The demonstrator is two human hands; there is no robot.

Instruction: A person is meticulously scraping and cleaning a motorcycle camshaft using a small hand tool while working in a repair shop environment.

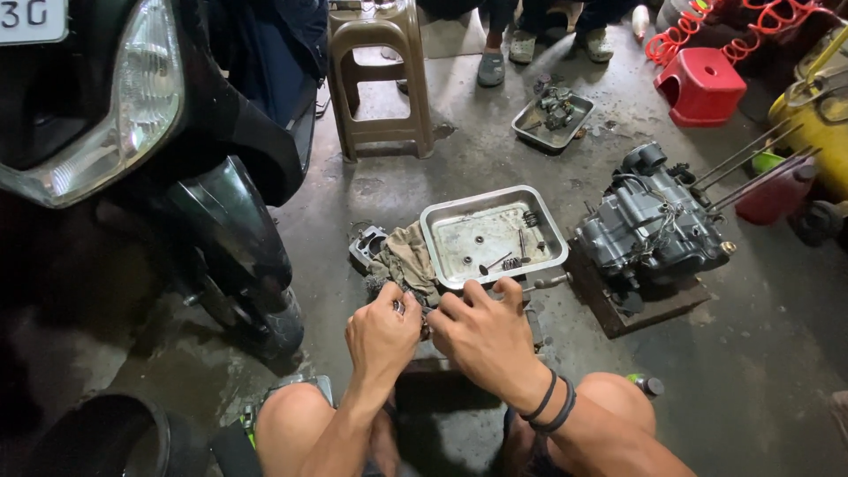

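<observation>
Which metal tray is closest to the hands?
The bigger, shiny tray right in front of both hands, holding a few small parts beside a dirty rag. The other tray is smaller, darker and farther back, near the red stool.

- The metal tray (459,265) lay just beyond both hands, small parts in it.
- A rag (405,258) lay against its left side.
- The engine block (652,231) sat to its right, on a board (649,309).
- A stool (382,79) stood behind, a scooter (159,150) at left.

number plate (32,19) | top left corner, on the scooter's front | white rectangle, dark characters, partly cropped
</observation>
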